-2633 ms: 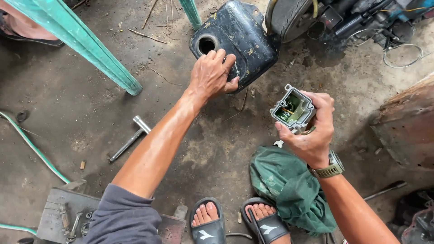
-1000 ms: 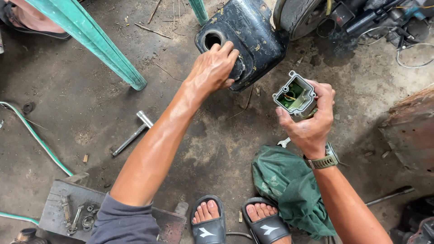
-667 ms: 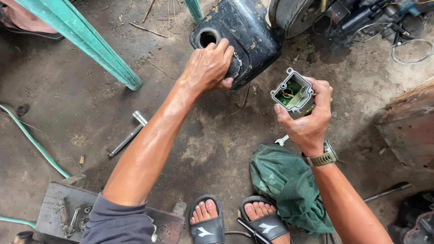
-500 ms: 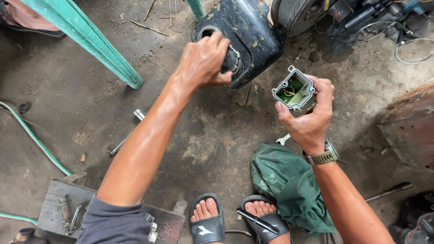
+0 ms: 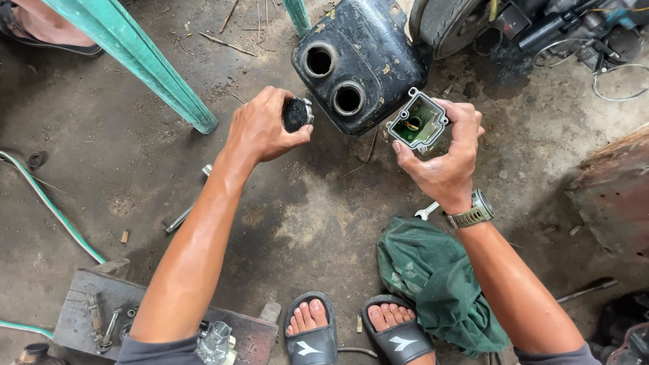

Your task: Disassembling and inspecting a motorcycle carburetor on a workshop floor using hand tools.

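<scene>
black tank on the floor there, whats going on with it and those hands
A person crouches over a black tank lying on the concrete floor, both its round openings uncovered. The left hand holds a small black cap beside it. The right hand holds a small open metal housing. A green rag lies near the sandalled feet.

The tank [image 5: 365,64] was set at twelve o'clock on the floor [image 5: 101,155]. A cap [image 5: 296,113] was held in the left hand [image 5: 260,127] at ten o'clock, just beside the tank. A housing [image 5: 417,123] was held in the right hand [image 5: 445,162] at one o'clock. A cloth [image 5: 439,284] lay at five o'clock, a tool tray [image 5: 81,311] at seven.
</scene>
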